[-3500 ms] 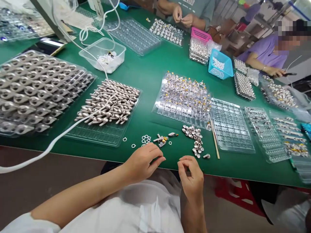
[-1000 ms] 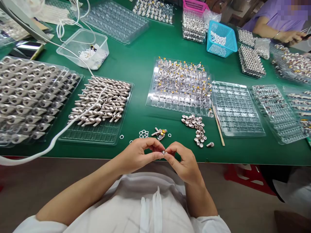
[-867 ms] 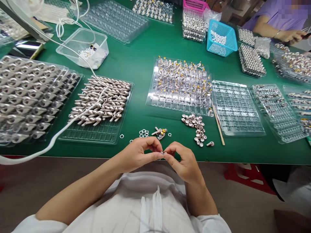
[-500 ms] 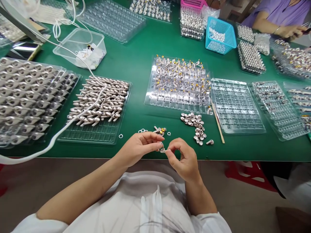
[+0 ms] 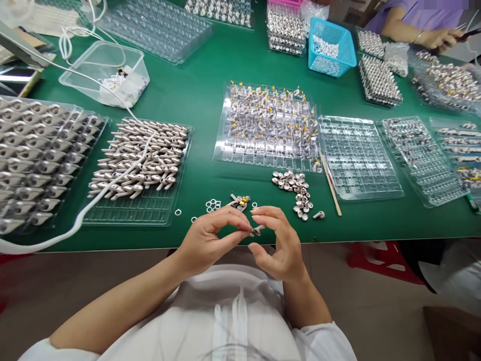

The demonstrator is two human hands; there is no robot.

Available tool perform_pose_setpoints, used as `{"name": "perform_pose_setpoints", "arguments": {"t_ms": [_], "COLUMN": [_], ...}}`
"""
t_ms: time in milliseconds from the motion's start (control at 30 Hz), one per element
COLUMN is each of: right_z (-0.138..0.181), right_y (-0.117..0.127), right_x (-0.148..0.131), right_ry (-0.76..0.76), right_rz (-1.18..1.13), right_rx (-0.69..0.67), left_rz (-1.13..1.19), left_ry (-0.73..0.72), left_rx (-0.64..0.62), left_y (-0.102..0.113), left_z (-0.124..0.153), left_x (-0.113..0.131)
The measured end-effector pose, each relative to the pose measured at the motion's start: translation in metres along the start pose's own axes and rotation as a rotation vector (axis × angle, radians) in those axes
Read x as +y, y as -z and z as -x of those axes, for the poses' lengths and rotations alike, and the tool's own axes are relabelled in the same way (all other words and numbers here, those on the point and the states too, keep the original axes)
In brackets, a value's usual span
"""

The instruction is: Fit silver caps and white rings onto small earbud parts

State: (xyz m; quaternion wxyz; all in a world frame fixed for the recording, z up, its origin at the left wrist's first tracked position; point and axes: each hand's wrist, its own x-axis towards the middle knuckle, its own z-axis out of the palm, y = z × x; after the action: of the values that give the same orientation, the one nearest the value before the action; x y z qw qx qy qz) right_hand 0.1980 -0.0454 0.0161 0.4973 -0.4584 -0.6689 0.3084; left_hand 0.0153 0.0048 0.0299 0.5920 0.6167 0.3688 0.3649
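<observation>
One earbud part (image 5: 257,230) pinched by left hand (image 5: 208,240), long axis level, tip toward half-open right hand (image 5: 280,245); clear tray (image 5: 145,211) holds stems (image 5: 150,155).

green table (image 5: 210,95), blue basket (image 5: 347,52)

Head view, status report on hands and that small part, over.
Left hand pinching small part. Right hand open beside it. Loose rings just beyond, apart.
</observation>
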Motion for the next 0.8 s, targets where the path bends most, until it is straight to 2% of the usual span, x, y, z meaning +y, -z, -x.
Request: {"name": "perform_pose_setpoints", "arguments": {"t_ms": [67,167,300,467,600,700,800], "right_z": [-0.003,-0.003,-0.001,0.001,0.001,0.0,-0.002], "right_y": [-0.001,-0.005,-0.01,-0.011,-0.004,0.001,0.004], "right_x": [0.0,0.0,-0.001,0.0,0.004,0.005,0.004], "right_ry": [-0.016,-0.065,-0.11,-0.051,-0.013,0.047,0.094], "right_rz": [0.019,0.048,0.066,0.12,0.218,0.298,0.391], "right_rx": [-0.016,0.013,0.072,0.091,-0.003,-0.115,-0.212], "left_rz": [-0.027,-0.091,-0.197,-0.236,-0.303,-0.418,-0.534], "left_ry": [-0.069,-0.089,-0.016,0.046,-0.012,-0.109,-0.141], "left_rx": [0.016,0.053,0.094,0.074,-0.034,-0.091,-0.164], "left_y": [-0.001,-0.004,-0.007,-0.007,-0.002,0.002,0.006], "left_z": [0.001,0.004,0.008,0.008,0.004,0.001,-0.001], "left_x": [0.001,0.0,-0.004,-0.003,0.001,0.002,0.002]}}
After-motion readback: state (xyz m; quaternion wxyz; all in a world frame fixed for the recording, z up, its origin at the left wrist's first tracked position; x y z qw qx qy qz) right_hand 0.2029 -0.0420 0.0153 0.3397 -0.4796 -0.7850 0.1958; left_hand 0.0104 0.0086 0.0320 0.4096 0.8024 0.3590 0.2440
